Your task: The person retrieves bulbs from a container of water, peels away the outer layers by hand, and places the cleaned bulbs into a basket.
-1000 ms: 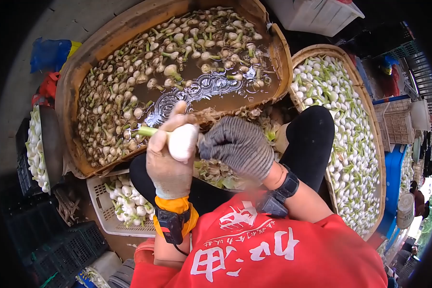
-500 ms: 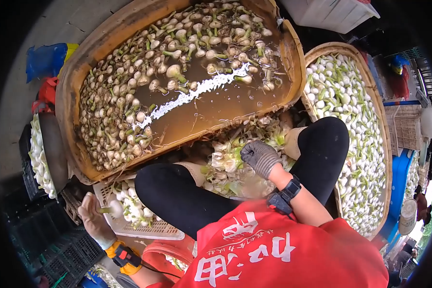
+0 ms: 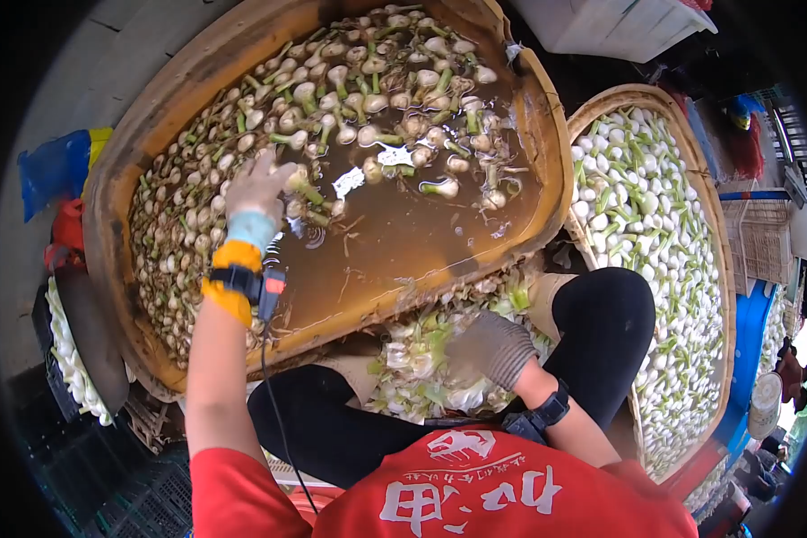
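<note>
My left hand [image 3: 256,191], in a pale glove, reaches over the big tub [image 3: 475,247] of muddy water. Its fingers are apart and touch the unpeeled garlic bulbs [image 3: 307,94] floating there, beside one bulb with a green stem. My right hand [image 3: 495,346], in a grey knitted glove, is closed in front of my lap, above a heap of garlic peelings [image 3: 421,363]. Motion blurs its fingertips, and whatever they hold is hidden.
On the right, a long tub [image 3: 728,296] holds cleaned white garlic [image 3: 646,215]. A white bin [image 3: 614,27] stands at the back. Dark crates [image 3: 143,484] are at lower left, and a blue bag [image 3: 54,170] lies at far left. A cable [image 3: 273,403] hangs from my left wrist device.
My left hand has let go of a garlic bulb at the white crate, lower left, and moved up over the muddy tub. My right hand has shifted slightly down.
</note>
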Motion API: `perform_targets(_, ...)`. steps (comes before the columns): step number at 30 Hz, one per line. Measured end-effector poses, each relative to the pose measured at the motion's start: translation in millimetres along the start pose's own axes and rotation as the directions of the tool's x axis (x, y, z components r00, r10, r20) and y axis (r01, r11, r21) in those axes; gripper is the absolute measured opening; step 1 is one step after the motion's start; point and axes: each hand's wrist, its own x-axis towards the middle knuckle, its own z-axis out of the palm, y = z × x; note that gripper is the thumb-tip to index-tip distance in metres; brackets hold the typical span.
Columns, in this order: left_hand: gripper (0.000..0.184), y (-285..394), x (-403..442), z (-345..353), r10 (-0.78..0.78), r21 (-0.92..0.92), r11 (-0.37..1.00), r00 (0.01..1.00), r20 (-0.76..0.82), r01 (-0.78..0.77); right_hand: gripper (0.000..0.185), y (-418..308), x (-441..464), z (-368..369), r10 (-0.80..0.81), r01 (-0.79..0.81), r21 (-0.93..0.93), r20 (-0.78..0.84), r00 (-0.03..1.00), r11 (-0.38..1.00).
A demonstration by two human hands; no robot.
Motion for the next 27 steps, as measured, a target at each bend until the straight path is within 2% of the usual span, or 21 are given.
perform_targets(1, 0.072, -2.8, 24.4, 5.4, -0.012, 0.131, 0.991, 0.989, 0.145, -0.007, 0.037, 1.1, 0.1, 0.6, 0.01, -0.01, 0.002, 0.003, 1.0, 1.0)
perform_targets(3, 0.078, -41.2, 78.6, 107.2, -0.081, 0.077, 0.994, 0.99, 0.116, 0.072, 0.039, -1.8, 2.4, 2.0, 0.032, -0.025, 0.061, -0.117, 0.993, 0.998)
perform_targets(4, 0.081, 22.5, 65.0, 11.4, 0.009, 0.284, 0.946, 0.885, 0.465, -0.159, 0.038, 3.9, 4.4, 11.4, 0.022, -0.013, 0.093, -0.096, 0.995, 0.996)
perform_targets(5, 0.074, 22.5, 72.0, 30.2, 0.046, 0.285, 0.934, 0.861, 0.507, -0.217, 0.038, 2.4, 5.6, 9.9, 0.037, -0.028, 0.097, -0.092, 0.995, 0.995)
perform_targets(7, 0.059, 28.4, 77.1, 79.3, -0.169, 0.198, 0.977, 0.86, 0.482, 0.081, 0.034, -8.3, 7.3, 0.7, 0.093, -0.093, 0.086, 0.011, 0.996, 0.992)
perform_targets(9, 0.044, 37.4, 74.2, 98.6, 0.027, 0.177, 0.966, 0.759, 0.651, -0.186, 0.031, -14.6, 7.6, -7.5, 0.121, -0.125, 0.132, 0.041, 0.992, 0.983)
perform_targets(10, 0.038, 34.9, 61.2, 109.9, 0.036, -0.077, 0.997, 0.827, 0.561, 0.009, 0.03, -16.6, 6.8, -8.3, 0.121, -0.119, 0.192, 0.001, 0.993, 0.974)
perform_targets(11, 0.037, 31.6, 50.2, 119.9, 0.029, -0.386, 0.901, 0.858, 0.513, 0.2, 0.029, -19.1, 5.9, -9.5, 0.119, -0.106, 0.251, -0.039, 0.992, 0.962)
perform_targets(12, 0.035, 35.5, 30.2, 119.9, 0.104, -0.814, 0.412, 0.866, 0.488, 0.409, 0.025, -22.1, 5.2, -12.7, 0.112, -0.099, 0.245, -0.042, 0.993, 0.965)
perform_targets(13, 0.033, 41.6, 4.3, 117.6, 0.139, -0.853, -0.268, 0.894, 0.426, 0.448, 0.025, -23.0, 4.1, -11.2, 0.106, -0.092, 0.251, -0.039, 0.994, 0.964)
perform_targets(14, 0.034, 51.1, -23.0, 80.7, 0.127, -0.903, 0.391, 0.961, 0.245, 0.179, 0.023, -23.2, 2.8, -9.0, 0.007, 0.031, 0.252, -0.149, 0.989, 0.967)
perform_targets(15, 0.037, 66.0, -46.8, 33.8, 0.239, -0.487, 0.858, 0.967, 0.092, -0.166, 0.022, -24.6, 1.3, -7.9, -0.088, 0.152, 0.24, -0.258, 0.962, 0.959)
perform_targets(16, 0.037, 81.9, -63.9, 14.7, 0.234, -0.482, 0.861, 0.968, 0.091, -0.163, 0.021, -30.9, 0.9, -14.2, -0.082, 0.183, 0.333, -0.297, 0.951, 0.925)
perform_targets(17, 0.044, 99.1, -79.2, 0.2, 0.132, -0.931, 0.322, 0.966, 0.223, 0.171, 0.021, -39.9, -0.1, -23.2, -0.086, 0.188, 0.332, -0.298, 0.951, 0.924)
perform_targets(18, 0.052, 115.2, -94.5, -11.6, 0.148, -0.817, -0.412, 0.914, 0.378, 0.404, 0.023, -51.3, -2.2, -33.5, -0.06, 0.214, 0.354, -0.4, 0.915, 0.91)
perform_targets(19, 0.06, 127.5, -109.1, -23.1, 0.272, -0.204, -0.894, 0.846, 0.458, 0.398, 0.025, -61.6, -3.9, -43.7, -0.03, 0.243, 0.368, -0.498, 0.867, 0.897)
perform_targets(20, 0.061, 135.6, -124.1, -34.2, 0.319, -0.207, -0.877, 0.847, 0.425, 0.433, 0.025, -71.4, -5.4, -52.1, -0.031, 0.241, 0.362, -0.499, 0.866, 0.9)
perform_targets(24, 0.06, 171.0, -175.6, -44.1, 0.216, -0.063, -0.968, 0.936, 0.277, 0.242, 0.033, -98.9, -13.9, -85.8, -0.068, 0.304, 0.287, -0.616, 0.785, 0.908)
perform_targets(25, 0.055, 178.0, -182.4, -42.6, 0.007, -0.68, -0.696, 0.949, 0.314, 0.23, 0.034, -103.1, -18.9, -92.8, -0.113, 0.321, 0.251, -0.601, 0.791, 0.913)
perform_targets(26, 0.05, 182.4, -189.0, -41.6, -0.183, -0.978, -0.091, 0.962, 0.203, 0.189, 0.035, -106.0, -25.9, -97.7, -0.135, 0.323, 0.234, -0.58, 0.804, 0.917)
perform_targets(27, 0.05, 183.9, -196.5, -41.4, -0.184, -0.98, -0.093, 0.964, 0.193, 0.179, 0.035, -108.0, -29.5, -96.9, -0.14, 0.326, 0.225, -0.584, 0.799, 0.918)
